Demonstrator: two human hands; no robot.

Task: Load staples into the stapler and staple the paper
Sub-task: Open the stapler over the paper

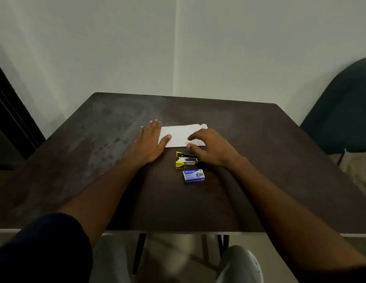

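Note:
A folded white paper (181,134) lies flat in the middle of the dark table (259,139). My left hand (150,140) rests flat on the table with its thumb on the paper's left edge. My right hand (210,147) hovers with curled, spread fingers over the paper's right end and the right part of the stapler (185,159). The stapler is small, silver with yellow ends, and lies just in front of the paper. A small blue staple box (194,175) sits closed in front of the stapler. Neither hand holds anything.
The table stands against a pale wall corner. A dark upholstered chair (341,115) is at the right, a dark panel (8,119) at the left. Below the front edge I see table legs and my knee (241,264).

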